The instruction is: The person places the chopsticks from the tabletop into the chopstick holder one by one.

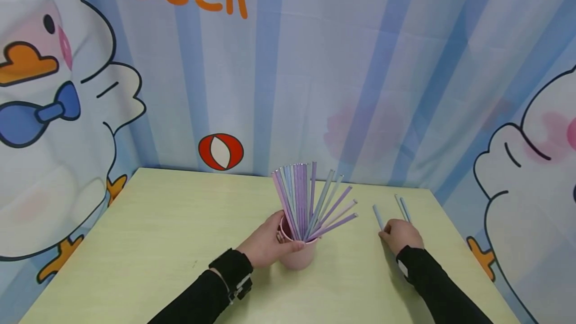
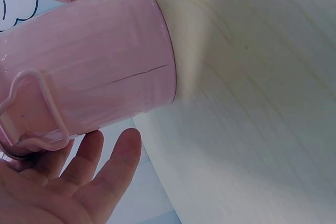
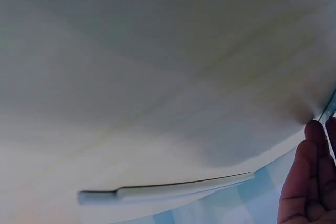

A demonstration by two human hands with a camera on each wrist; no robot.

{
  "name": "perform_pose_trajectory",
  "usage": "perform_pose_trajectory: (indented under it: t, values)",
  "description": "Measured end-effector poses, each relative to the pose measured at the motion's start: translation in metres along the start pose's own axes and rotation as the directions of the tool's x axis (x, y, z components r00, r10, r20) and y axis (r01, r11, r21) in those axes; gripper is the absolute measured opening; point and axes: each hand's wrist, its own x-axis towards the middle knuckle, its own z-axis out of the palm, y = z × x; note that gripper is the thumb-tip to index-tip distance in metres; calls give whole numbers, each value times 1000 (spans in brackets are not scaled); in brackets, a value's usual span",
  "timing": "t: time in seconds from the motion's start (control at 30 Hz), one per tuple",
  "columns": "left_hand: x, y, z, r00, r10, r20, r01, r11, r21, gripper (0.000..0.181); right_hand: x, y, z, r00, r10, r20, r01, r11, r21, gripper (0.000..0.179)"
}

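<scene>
A pink cup [image 1: 298, 258] with a loop handle [image 2: 52, 114] stands upright on the table. Many purple, pink and light blue straws [image 1: 300, 199] fan out from its mouth. My left hand [image 1: 272, 244] holds the cup at its left side, thumb across the front near the rim; the left wrist view shows fingers beside the handle. Off to the right, my right hand [image 1: 402, 235] is low over the table, fingertips pinching a light blue straw [image 1: 377, 216] partly hidden under it. Just beyond that hand lie two more bluish straws [image 1: 406, 210]; a pale straw [image 3: 184, 188] shows in the right wrist view.
The pale wooden table [image 1: 180, 229] ends at a back edge against a blue-and-white striped curtain [image 1: 315, 64] printed with cartoon ducks. The leaning straws reach out from the cup toward the right hand's side.
</scene>
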Motion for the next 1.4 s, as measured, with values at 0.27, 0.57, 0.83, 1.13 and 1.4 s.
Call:
perform_pose_trajectory:
  t: [0.27,0.57,0.83,1.13,1.4]
  values:
    - [0,0,0,1000,-9,1,9,1000,-2,84,0,-15,1,999,13,47,-14,1000,26,12]
    - [0,2,2,1000,-12,5,12,1000,-6,83,2,-27,-1,987,70,144,-88,989,121,26]
    - [-1,3,1,1000,0,5,0,1000,0,82,5,-48,-31,995,21,93,-45,964,263,38]
    - [0,1,1,1000,21,1,-21,1000,19,82,48,-11,-28,999,-17,-31,32,796,605,48]
    - [-1,0,0,1000,19,-2,-19,999,33,82,130,69,40,975,54,-215,139,607,783,60]
